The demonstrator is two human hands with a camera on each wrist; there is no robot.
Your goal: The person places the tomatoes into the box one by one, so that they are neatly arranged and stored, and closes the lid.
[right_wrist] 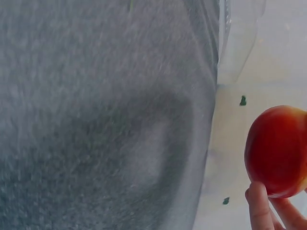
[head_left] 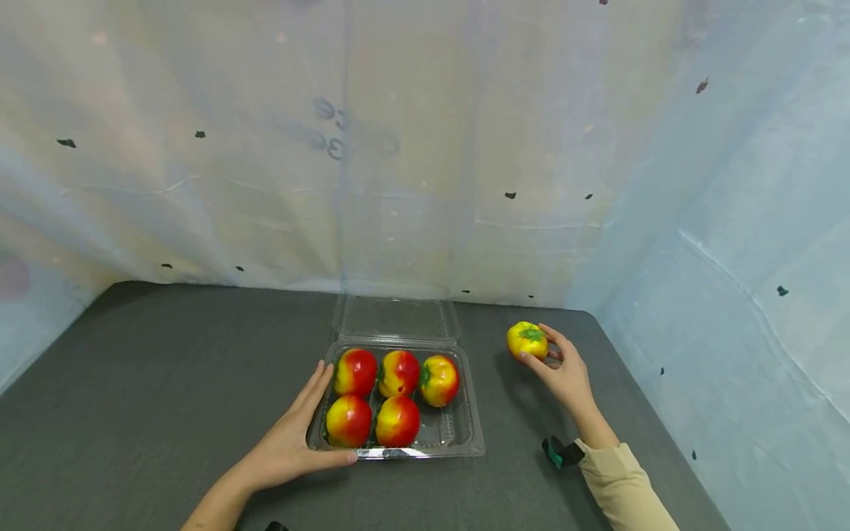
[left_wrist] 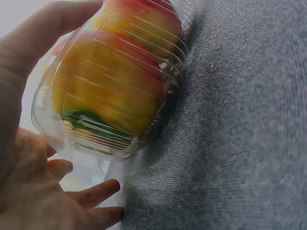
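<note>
My right hand (head_left: pixel 564 372) holds a bell pepper (head_left: pixel 527 340) between thumb and fingertips, raised over the table to the right of the box. Its yellow end with a green stem shows in the head view, and its red side in the right wrist view. A clear plastic clamshell box (head_left: pixel 468 398) stands with its lid (head_left: pixel 398 318) folded back. Inside lie several red-and-yellow bell peppers (head_left: pixel 397 422) in two rows; the front right spot holds none. My left hand (head_left: pixel 288 442) rests at the box's front left corner, thumb along the front edge, fingers straight along the left side.
The dark grey table (head_left: pixel 166 383) ends at pale plastic sheeting (head_left: pixel 412 147) behind and on the right. A black-and-green strap (head_left: pixel 561 451) hangs at my right wrist, by the beige sleeve (head_left: pixel 620 483).
</note>
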